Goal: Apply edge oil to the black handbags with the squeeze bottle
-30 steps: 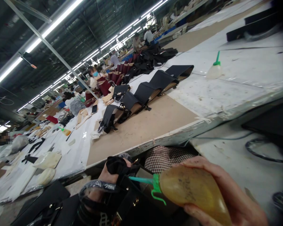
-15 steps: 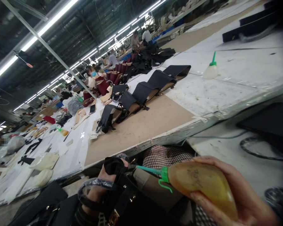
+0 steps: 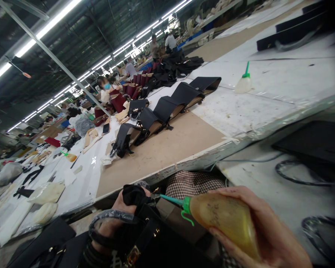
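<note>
Wrapped in my right hand [image 3: 268,227] is a squeeze bottle [image 3: 222,219] of amber liquid, lying nearly on its side, with a green collar and a thin green nozzle pointing left. The nozzle's tip is at the upper edge of a black handbag [image 3: 167,245] with gold hardware; whether it touches cannot be made out. My left hand [image 3: 121,208] grips black fabric at the top of that handbag. A plastic-wrapped handle [image 3: 108,219] loops over my left wrist.
A row of black bag bodies [image 3: 167,108] stands on the brown board [image 3: 167,145] of the worktable. Another squeeze bottle [image 3: 244,82] is farther right. A phone [image 3: 106,128] lies left of the bags. Black bag pieces [image 3: 41,242] sit at lower left. Several people work behind.
My right hand and the bottle have shifted slightly left, the nozzle staying by the bag's edge. My left hand keeps its hold. The whole view has moved a little.
</note>
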Tool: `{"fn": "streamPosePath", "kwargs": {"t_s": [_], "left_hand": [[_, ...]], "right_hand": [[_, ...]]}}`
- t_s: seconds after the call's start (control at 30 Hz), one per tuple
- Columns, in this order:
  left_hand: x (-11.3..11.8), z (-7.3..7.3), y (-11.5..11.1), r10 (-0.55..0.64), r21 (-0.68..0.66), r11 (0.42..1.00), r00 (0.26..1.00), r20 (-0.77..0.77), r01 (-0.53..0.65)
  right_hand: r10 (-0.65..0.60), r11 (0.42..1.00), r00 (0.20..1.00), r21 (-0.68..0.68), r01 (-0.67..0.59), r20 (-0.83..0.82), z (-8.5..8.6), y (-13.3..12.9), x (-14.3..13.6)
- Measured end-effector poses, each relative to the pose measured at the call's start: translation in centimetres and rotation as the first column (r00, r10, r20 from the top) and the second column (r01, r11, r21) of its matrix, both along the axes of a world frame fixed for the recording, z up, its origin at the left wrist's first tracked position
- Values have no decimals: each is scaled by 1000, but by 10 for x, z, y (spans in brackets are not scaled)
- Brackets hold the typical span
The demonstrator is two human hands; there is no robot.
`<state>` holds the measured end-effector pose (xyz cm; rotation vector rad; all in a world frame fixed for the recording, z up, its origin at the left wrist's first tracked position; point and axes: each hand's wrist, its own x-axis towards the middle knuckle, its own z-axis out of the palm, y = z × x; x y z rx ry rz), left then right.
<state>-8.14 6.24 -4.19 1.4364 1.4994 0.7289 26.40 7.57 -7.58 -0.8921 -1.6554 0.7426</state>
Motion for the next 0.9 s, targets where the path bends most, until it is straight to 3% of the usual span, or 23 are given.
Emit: {"fn": "streamPosePath", "kwargs": {"t_s": [0.1,0.2,0.3,0.4,0.6,0.9], "left_hand": [[3,3,3,-7,-28,1000,1000,18,7],[8,3,9,-35,-142,989,997,63,44],[17,-4,19,-110,-278,949,983,150,149],[25,-20,32,-197,-304,916,953,231,263],[33,-50,51,-261,-319,893,943,206,317],[30,-58,54,-302,-331,880,939,165,341]], "right_hand": [[-65,997,998,-51,65,-5,-10,-4,11],[-114,988,993,-103,117,33,-19,-3,29],[-63,980,986,-178,90,153,-26,1,47],[8,969,976,-241,46,220,-34,7,57],[115,964,969,-259,-56,221,-51,20,53],[202,961,948,-235,-144,247,-51,45,40]]}}
